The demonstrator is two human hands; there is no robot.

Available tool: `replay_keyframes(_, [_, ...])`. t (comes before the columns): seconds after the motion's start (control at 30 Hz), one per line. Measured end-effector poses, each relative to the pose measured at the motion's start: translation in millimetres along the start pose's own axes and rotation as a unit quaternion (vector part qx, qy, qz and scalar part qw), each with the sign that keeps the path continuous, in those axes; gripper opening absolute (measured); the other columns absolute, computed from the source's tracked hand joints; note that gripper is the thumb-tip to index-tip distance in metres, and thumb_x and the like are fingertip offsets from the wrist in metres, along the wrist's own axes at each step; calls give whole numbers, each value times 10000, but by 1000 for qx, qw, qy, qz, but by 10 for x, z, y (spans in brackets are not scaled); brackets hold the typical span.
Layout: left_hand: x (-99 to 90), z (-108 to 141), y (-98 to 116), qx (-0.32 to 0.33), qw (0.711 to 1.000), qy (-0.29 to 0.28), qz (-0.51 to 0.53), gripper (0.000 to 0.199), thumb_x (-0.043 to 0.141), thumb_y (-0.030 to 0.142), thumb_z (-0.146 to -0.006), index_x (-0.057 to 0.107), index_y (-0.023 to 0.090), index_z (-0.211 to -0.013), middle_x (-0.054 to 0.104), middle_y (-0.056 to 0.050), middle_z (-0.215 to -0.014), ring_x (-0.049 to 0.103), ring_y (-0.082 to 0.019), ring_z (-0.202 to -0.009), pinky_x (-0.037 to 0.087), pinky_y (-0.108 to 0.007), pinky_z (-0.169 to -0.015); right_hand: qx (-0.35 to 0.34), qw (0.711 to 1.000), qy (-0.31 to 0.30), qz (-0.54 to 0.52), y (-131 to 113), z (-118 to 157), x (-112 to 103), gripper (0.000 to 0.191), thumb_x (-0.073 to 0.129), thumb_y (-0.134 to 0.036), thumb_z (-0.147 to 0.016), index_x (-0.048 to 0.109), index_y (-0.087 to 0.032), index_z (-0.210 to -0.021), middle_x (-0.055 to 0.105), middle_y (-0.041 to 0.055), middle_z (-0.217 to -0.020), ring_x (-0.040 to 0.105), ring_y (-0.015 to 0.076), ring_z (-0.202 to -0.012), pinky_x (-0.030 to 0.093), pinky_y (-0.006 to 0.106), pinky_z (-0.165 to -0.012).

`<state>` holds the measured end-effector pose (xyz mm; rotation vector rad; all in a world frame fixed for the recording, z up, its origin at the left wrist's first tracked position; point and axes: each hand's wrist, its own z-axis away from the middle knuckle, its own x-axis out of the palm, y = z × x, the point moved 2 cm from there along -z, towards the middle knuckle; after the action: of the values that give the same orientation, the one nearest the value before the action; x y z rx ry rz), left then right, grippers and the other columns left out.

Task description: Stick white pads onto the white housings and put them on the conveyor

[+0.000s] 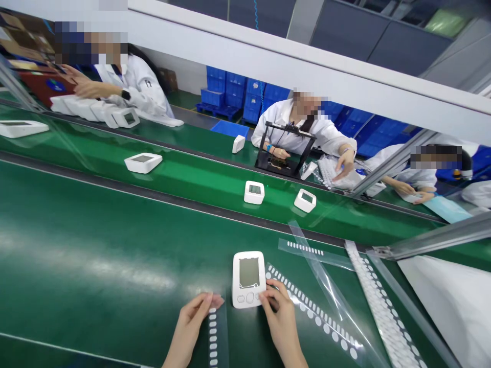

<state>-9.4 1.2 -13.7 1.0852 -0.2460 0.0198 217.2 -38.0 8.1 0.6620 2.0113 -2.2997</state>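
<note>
A white device [249, 280] with a grey screen and several buttons lies face up on the green table [115, 245]. My right hand [279, 312] is at its lower right edge, thumb on the front near a button and fingers bent at the side. To the left of the device, my left hand [199, 313] pinches the top end of a clear strip [213, 340] bearing a column of small white oval stickers. Another sticker strip [312, 309] with ovals and circles runs diagonally from beside the device, partly behind my right hand.
More sticker strips [383, 306] lie at the right, near a white sheet [452, 306]. Beyond a dark rail, several white devices [254, 192] sit on the green conveyor [199, 179]. Across it, people in white coats [143, 84] work beside a black frame [284, 148].
</note>
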Motion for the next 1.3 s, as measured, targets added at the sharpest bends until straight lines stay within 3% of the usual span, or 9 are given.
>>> replay_keyframes(0.17, [-1,-7,17,8,1000,-5,-27,396,601,554,-822,718,177,-853,743,-91,-971,651,-313,-1007,492,-373,-919,-4,1000,11,-1,4,23,29,302,555,-437,-875,633,-173,-748,474,137,-1215,578,265,-1069,546,364,-856])
replay_keyframes(0.27, [48,-7,81,37,998,-20,-55,377,577,539,-842,703,184,-823,675,-110,-1183,602,-325,-1103,438,-421,-1001,9,998,33,-46,53,13,20,242,637,-425,-825,583,-189,-819,474,121,-1264,585,252,-1073,551,359,-849])
replay_keyframes(0.4, [193,6,150,54,997,-52,-8,396,553,546,-854,642,190,-703,490,-78,-1429,450,-327,-1293,370,-437,-1076,51,988,33,-141,162,-30,3,379,648,-497,-808,560,-197,-1021,534,140,-1249,622,249,-1020,562,372,-818])
replay_keyframes(0.6, [365,24,154,46,995,-84,-36,419,565,552,-845,696,199,-1029,502,-106,-1415,530,-334,-1181,464,-406,-960,-5,998,29,-54,134,3,93,375,556,-451,-893,616,-218,-1181,465,124,-1366,476,272,-1250,481,392,-986])
replay_keyframes(0.77, [364,25,166,34,995,-84,-43,401,564,553,-841,683,184,-739,529,-82,-1393,604,-294,-1013,507,-348,-848,-22,999,15,-21,115,36,139,367,496,-441,-932,592,-245,-1227,462,100,-1375,422,252,-1302,440,389,-1033])
replay_keyframes(0.93, [348,32,169,14,997,-73,-22,382,614,562,-799,719,195,-824,648,-96,-1241,605,-314,-1042,505,-381,-888,3,1000,20,-15,91,69,133,367,470,-477,-938,593,-258,-1207,488,79,-1364,423,246,-1303,392,394,-1071])
replay_keyframes(1.03, [372,45,186,14,995,-91,-21,393,601,576,-807,708,198,-785,560,-88,-1362,557,-338,-1148,481,-398,-944,30,996,14,-84,29,117,176,419,473,-525,-924,543,-257,-1239,541,85,-1313,516,248,-1218,473,369,-991])
replay_keyframes(1.13, [385,60,258,25,996,-90,-11,428,611,597,-792,659,190,-665,516,-88,-1404,487,-366,-1246,431,-434,-1016,87,981,14,-175,-74,80,200,503,501,-612,-873,486,-263,-1236,591,90,-1243,636,251,-1029,578,347,-773])
replay_keyframes(1.3, [247,53,445,45,996,-52,64,422,678,621,-723,701,202,-672,553,-105,-1363,444,-374,-1295,346,-464,-1097,98,963,-77,-241,-506,-589,155,570,610,-610,-797,485,-231,-1204,678,72,-1011,695,225,-771,587,372,-640])
